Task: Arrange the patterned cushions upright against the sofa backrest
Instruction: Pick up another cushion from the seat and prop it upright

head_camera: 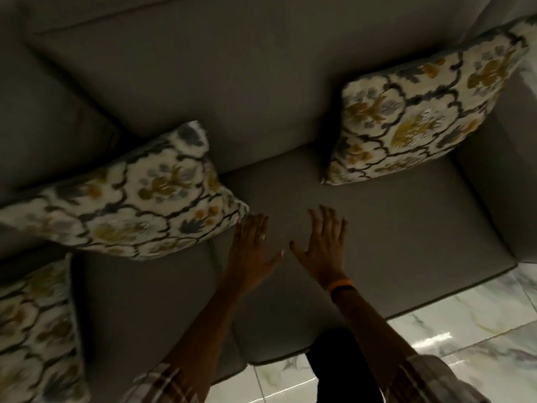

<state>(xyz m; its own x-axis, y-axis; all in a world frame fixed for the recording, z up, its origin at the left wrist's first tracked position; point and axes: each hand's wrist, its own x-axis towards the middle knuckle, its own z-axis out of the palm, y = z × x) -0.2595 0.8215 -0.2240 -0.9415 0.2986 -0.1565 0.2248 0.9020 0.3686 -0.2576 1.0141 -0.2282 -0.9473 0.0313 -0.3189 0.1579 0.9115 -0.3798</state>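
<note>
Three cream cushions with dark lattice and yellow flower pattern lie on a grey sofa. One cushion stands tilted against the backrest in the right corner. A second cushion leans at the middle left, its lower corner close to my left hand. A third cushion lies at the lower left edge, partly cut off. My left hand is open with fingers spread, holding nothing. My right hand, also open, hovers over the seat between the two upper cushions.
The grey seat cushion stretches under my hands. The sofa's right armrest rises beside the corner cushion. A glossy white marble floor lies in front of the sofa at the lower right.
</note>
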